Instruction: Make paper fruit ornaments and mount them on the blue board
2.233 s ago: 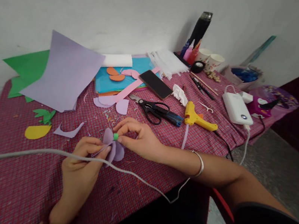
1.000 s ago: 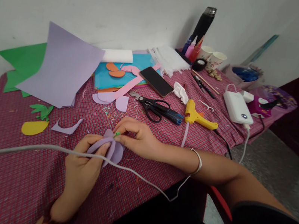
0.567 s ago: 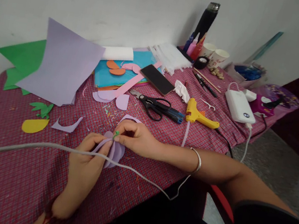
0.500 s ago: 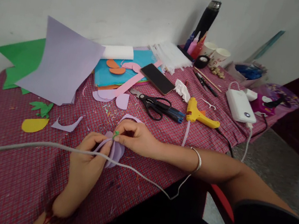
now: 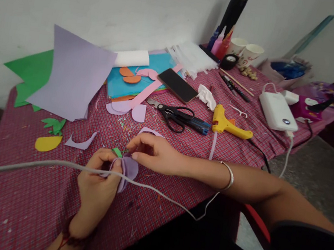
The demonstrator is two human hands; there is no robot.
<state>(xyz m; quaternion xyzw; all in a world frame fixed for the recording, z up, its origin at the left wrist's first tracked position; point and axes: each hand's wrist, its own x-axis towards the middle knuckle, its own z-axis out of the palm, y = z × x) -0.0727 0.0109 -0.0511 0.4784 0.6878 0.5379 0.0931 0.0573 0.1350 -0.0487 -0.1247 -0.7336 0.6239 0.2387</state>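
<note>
A purple paper flower (image 5: pixel 130 169) of several rounded, layered petals is pinched between the thumb and fingers of my left hand (image 5: pixel 97 181). A small green piece (image 5: pixel 117 152) shows at its upper edge, by my left fingertips. My right hand (image 5: pixel 153 152) reaches in from the right, its fingers curled and closed at the flower's top petal edge; the fingertips partly hide what they grip. Near my hands lie a curved purple offcut (image 5: pixel 151 132), black-handled scissors (image 5: pixel 176 116) and a yellow glue gun (image 5: pixel 227 124) with a glue stick in it.
A grey cable (image 5: pixel 62 163) passes in front of my left hand. Purple sheets (image 5: pixel 73 76), a phone (image 5: pixel 178 85), a white power bank (image 5: pixel 278 111), paint bottles (image 5: pixel 219 44), paper cups (image 5: pixel 250 56) and a tall black flask (image 5: pixel 235 11) stand or lie farther back. Paper shreds litter the checked cloth.
The flower has turned in my left hand, and the green piece has shifted from my right fingertips to the left. My right fingers are now at a purple petal. The view has shifted slightly.
</note>
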